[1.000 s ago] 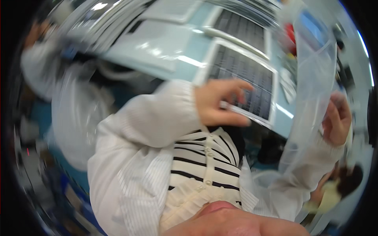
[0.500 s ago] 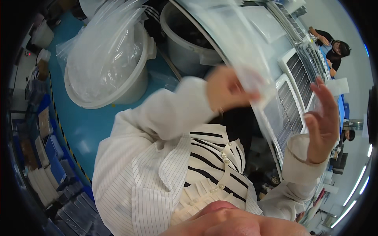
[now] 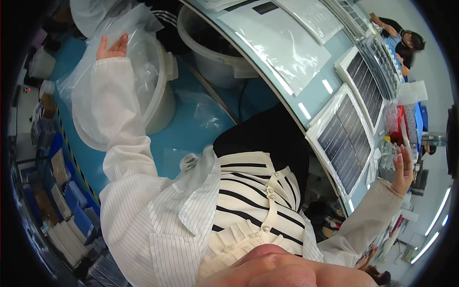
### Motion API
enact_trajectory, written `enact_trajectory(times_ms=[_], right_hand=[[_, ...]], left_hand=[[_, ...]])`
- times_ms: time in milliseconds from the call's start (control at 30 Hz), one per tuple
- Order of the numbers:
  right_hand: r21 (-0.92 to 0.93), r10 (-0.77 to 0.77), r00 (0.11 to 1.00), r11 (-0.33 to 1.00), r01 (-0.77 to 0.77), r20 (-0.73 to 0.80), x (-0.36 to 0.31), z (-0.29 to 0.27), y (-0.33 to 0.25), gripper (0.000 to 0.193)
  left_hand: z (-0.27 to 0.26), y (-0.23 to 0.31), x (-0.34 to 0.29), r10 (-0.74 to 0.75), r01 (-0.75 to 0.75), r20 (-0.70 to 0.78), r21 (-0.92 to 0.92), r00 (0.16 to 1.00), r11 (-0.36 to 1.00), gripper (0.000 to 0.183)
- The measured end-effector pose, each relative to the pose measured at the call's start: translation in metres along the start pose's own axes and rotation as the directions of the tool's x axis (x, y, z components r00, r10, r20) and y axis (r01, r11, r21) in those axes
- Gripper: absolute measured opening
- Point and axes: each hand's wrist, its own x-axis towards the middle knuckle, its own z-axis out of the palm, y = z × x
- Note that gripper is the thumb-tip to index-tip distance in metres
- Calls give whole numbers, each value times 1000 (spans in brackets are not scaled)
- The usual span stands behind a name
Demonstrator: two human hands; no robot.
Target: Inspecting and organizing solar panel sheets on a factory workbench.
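Left grip (image 3: 113,48) and right grip (image 3: 403,173) are spread, the former over plastic bags (image 3: 143,52). Discarding seems underway; reaching the desk (image 3: 313,97) is called for.

The head-worn fisheye looks down from close above the torso (image 3: 258,201), taking in the worktable (image 3: 313,98).

I can read no words or numbers from here. Toward three o'clock, a dark sheet (image 3: 342,143) on the desk (image 3: 313,95) carries fine pale marks too small for me, as does the second dark sheet (image 3: 366,87) at two; the dark patch (image 3: 265,8) past twelve is likewise illegible.
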Motion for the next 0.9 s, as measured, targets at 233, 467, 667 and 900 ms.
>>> enact_trajectory(times_ms=[233, 467, 667, 900], right_hand=[[17, 261, 965, 965, -261, -6, -23, -68, 91, 36], [-130, 201, 977, 973, -192, 66, -51, -66, 105, 24], [-158, 108, 993, 982, -100, 42, -52, -30, 70, 20], [-176, 31, 981, 984, 3, 192, -45, -30, 72, 21]], left_hand=[[13, 11, 13, -192, 187, 150, 46, 970, 981, 88], [17, 41, -6, -752, 424, 554, 622, 357, 659, 63], [26, 67, 56, -658, 220, 426, 711, 621, 668, 46], [117, -8, 89, -590, -74, 461, 825, 663, 560, 44]])
